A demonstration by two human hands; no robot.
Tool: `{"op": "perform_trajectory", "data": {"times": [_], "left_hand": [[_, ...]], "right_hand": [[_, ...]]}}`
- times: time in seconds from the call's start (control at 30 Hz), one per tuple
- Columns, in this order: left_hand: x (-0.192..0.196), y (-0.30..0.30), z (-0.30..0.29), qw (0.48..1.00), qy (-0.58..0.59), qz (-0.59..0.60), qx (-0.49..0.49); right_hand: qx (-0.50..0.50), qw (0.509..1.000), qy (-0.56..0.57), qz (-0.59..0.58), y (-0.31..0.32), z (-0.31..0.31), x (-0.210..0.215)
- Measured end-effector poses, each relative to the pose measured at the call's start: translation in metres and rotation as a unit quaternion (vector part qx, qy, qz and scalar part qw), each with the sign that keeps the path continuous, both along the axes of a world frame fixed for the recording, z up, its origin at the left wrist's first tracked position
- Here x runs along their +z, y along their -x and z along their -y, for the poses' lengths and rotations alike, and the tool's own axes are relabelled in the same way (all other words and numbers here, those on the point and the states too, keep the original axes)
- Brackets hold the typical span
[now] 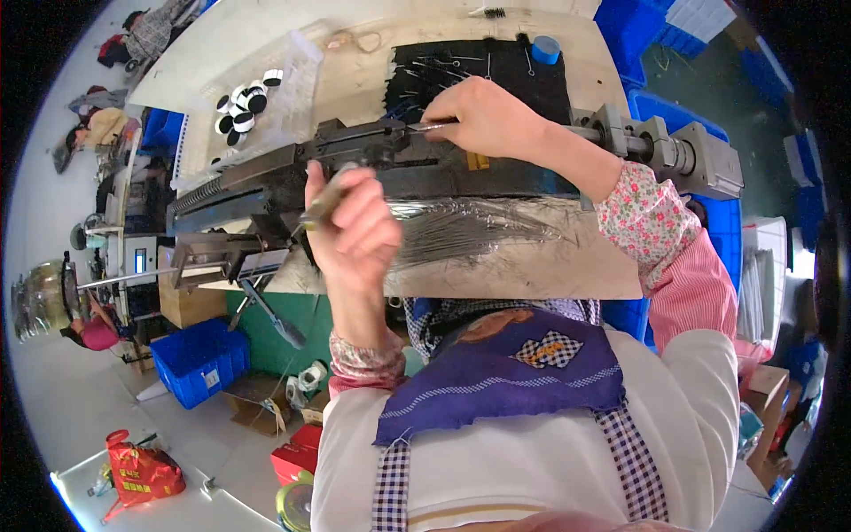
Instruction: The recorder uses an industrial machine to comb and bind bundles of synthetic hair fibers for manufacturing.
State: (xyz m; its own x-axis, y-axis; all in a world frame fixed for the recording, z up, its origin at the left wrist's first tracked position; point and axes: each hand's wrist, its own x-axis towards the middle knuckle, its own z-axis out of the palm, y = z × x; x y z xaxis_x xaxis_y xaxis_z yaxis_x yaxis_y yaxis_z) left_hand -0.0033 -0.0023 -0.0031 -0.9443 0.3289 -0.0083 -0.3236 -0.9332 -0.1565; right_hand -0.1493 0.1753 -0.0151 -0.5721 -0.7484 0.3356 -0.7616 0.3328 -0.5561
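Observation:
My left hand (pixel 359 235) is raised in front of the dark metal bench machine (pixel 425 177), its fingers curled round a short tan, rod-like piece (pixel 323 209). Motion blurs that piece, so I cannot tell its kind. On the far side of the machine, my right hand (pixel 486 113) is closed, pinching a thin metal strip or wire (pixel 432 127) whose left end meets the machine's clamp block (pixel 377 142). Many thin metal wires (pixel 470 232) lie on clear plastic along the table's near side, just right of my left hand.
A clear plastic bin (pixel 292 66) holds several black-and-white round caps (pixel 241 108). Beyond the machine, a black cloth (pixel 545 89) carries small twisted-wire pieces and a blue round object (pixel 545 50). A motor unit (pixel 709 160) ends the machine at right. Blue crates (pixel 202 362) stand around the table.

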Motion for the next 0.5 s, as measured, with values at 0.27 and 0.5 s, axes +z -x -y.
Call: {"op": "perform_trajectory", "data": {"times": [0.27,0.5], "left_hand": [[-0.068,0.001,-0.033,0.558,0.814,-0.041,0.153],[-0.104,-0.064,0.085,0.691,0.62,0.272,0.253]], "right_hand": [[-0.008,0.985,-0.044,-0.168,-0.016,0.009,0.002],[-0.147,0.979,-0.109,-0.094,-0.063,-0.032,-0.035]]}}
